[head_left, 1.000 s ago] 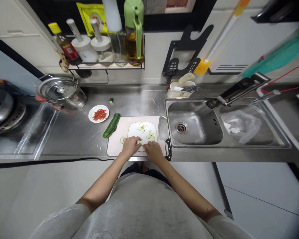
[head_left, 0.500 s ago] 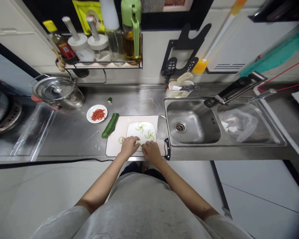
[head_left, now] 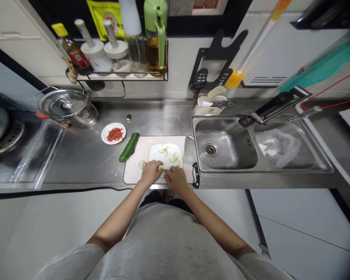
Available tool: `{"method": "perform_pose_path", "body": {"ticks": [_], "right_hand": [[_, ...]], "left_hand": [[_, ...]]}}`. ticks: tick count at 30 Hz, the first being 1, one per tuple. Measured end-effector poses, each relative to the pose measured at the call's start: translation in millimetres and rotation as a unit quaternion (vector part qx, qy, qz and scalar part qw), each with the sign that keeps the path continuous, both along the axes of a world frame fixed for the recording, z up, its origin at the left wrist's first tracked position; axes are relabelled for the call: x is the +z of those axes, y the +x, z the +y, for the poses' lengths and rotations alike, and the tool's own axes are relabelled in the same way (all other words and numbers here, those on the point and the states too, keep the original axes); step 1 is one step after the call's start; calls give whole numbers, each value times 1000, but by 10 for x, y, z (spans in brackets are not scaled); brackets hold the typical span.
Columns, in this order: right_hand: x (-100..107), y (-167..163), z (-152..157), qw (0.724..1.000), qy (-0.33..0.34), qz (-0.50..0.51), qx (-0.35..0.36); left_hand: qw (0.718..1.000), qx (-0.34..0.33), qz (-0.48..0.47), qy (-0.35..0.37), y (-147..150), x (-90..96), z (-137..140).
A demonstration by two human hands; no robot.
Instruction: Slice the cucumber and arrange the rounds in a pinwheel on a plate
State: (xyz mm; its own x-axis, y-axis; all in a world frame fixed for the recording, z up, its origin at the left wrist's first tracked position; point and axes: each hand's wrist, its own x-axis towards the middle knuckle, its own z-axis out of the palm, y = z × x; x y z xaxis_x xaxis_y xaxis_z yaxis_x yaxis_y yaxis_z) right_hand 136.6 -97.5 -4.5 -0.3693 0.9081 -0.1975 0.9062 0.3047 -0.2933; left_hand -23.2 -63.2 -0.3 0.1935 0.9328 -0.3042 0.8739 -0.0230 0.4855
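Over the counter (head_left: 160, 120) beyond the cutting board (head_left: 132, 175), a hand had room to pass; a cucumber end (head_left: 128, 117) sat at the left of that stretch, and the bottle shelf (head_left: 142, 74) blocked the way upward behind it. More open counter lay in front of the small dish (head_left: 104, 139), though the cucumber (head_left: 129, 147) barred the board's left edge. Both hands (head_left: 151, 172) crowded the near side of the plate (head_left: 154, 154); its far side was open from above. The knife (head_left: 189, 151) stood between plate and sink (head_left: 231, 153), where the tap (head_left: 275, 105) jutted across.
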Motion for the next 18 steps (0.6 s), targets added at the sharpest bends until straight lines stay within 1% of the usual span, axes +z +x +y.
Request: {"method": "perform_pose_path", "body": {"ticks": [5, 7, 10, 13, 15, 18], "right_hand": [[5, 13, 13, 1000, -2, 2, 7], [7, 21, 13, 1000, 5, 7, 3], [17, 46, 9, 999, 24, 22, -12], [31, 101, 14, 997, 45, 54, -39], [35, 159, 27, 992, 56, 93, -63], [39, 268, 61, 978, 74, 169, -101]], "left_hand": [[1000, 8, -16, 1, 9, 16, -13], [999, 25, -37, 6, 5, 21, -23], [993, 83, -71, 35, -65, 6, -47], [982, 155, -87, 71, -252, -41, -83], [972, 202, -85, 82, -419, -85, -107], [962, 257, -51, 79, -642, -147, -132]]}}
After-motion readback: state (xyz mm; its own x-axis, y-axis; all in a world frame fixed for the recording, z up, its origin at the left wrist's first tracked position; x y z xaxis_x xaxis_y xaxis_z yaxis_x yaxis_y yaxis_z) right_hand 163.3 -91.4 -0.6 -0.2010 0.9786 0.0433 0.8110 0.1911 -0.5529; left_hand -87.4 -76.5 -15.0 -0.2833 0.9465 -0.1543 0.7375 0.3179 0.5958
